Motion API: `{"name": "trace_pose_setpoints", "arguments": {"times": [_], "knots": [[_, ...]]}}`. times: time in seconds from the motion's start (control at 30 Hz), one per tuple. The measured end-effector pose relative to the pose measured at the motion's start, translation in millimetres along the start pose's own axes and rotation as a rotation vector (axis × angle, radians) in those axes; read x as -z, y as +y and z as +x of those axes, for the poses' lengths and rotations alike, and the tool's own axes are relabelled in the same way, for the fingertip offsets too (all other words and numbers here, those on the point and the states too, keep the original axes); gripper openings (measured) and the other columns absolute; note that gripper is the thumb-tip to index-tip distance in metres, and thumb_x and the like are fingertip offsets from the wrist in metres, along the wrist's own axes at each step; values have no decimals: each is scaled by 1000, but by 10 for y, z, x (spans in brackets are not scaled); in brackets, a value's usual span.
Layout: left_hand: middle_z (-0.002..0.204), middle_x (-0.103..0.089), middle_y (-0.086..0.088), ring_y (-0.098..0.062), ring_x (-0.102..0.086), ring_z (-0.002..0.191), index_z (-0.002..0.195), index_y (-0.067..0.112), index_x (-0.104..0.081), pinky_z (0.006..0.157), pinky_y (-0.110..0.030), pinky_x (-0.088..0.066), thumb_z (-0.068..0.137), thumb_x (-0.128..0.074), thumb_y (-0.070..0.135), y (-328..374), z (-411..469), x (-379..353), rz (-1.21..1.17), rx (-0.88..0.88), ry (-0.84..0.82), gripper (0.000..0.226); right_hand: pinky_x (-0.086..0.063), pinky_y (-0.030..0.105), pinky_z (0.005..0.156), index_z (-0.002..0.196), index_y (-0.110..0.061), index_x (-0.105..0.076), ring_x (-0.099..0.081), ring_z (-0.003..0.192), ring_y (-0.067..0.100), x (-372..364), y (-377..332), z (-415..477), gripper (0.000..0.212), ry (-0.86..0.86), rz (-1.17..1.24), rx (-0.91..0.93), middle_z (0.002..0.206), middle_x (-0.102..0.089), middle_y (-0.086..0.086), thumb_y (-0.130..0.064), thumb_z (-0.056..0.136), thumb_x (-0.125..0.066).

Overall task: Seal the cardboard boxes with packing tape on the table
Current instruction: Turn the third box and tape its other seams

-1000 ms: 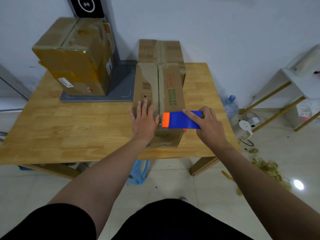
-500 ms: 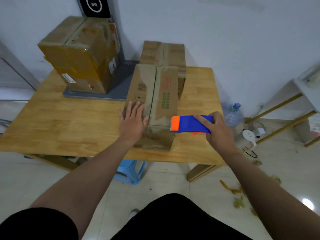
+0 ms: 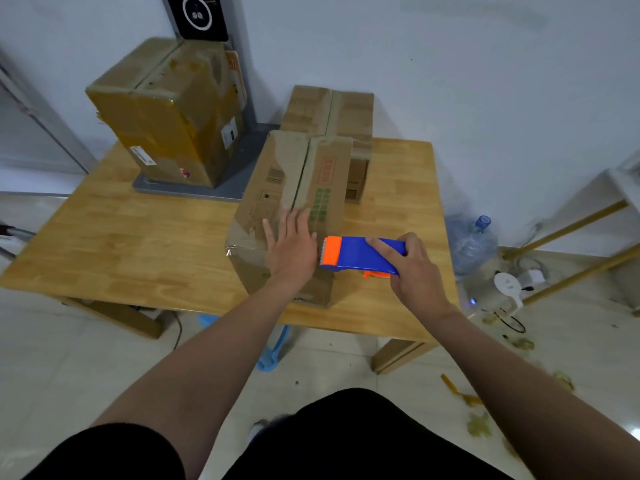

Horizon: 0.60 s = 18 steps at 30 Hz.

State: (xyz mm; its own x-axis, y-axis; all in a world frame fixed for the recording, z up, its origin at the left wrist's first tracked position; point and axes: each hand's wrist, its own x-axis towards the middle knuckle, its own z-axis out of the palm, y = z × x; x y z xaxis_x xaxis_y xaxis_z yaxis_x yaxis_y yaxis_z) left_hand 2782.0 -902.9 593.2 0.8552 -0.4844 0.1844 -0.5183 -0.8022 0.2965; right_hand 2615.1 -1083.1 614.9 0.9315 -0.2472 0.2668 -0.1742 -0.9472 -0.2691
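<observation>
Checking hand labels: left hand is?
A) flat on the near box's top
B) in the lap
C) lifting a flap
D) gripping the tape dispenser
A: the left hand lies flat, fingers straight, on the near box; the right hand holds the tape dispenser.

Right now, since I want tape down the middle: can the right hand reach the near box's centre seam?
Probably yes: the right hand holds the tape dispenser close by, though the left hand rests on the seam.

Water bottle (image 3: 471, 243), blue stool (image 3: 272, 358), floor scraps (image 3: 479, 424)
</observation>
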Motion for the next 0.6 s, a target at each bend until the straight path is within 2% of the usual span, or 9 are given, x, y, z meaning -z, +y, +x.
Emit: {"name": "trace_pose_setpoints", "arguments": {"times": [0.17,0.3,0.47,0.6], "knots": [[165,-32,-6,-25,-10,158,154,18,-32,125,-61,0,103,-38,37,-100,-7,-71,24,-24,45,55,-45,32,46,148,-46,-28,-49,96,25,2,72,11,86,-40,10,22,108,-37,6,-5,84,-70],[164,-32,-5,-24,-10,158,153,18,-35,124,-62,0,100,-38,31,-90,-21,-74,29,-36,56,55,-47,33,46,151,-47,-24,-49,92,21,2,186,-16,88,-97,33,1,109,-37,5,-10,85,-68],[164,-33,-5,-24,-11,158,153,19,-37,124,-63,1,100,-36,30,-131,-28,-49,39,-52,64,54,-42,29,45,152,-45,-29,-49,91,20,19,302,-58,87,-81,34,5,110,-39,4,-9,84,-68],[164,-33,-6,-25,-11,158,153,19,-36,124,-64,0,101,-35,31,-137,-38,-55,55,-50,59,54,-53,41,49,150,-47,-28,-48,90,21,52,546,-183,85,-42,47,-25,109,-37,4,-8,84,-66]]}}
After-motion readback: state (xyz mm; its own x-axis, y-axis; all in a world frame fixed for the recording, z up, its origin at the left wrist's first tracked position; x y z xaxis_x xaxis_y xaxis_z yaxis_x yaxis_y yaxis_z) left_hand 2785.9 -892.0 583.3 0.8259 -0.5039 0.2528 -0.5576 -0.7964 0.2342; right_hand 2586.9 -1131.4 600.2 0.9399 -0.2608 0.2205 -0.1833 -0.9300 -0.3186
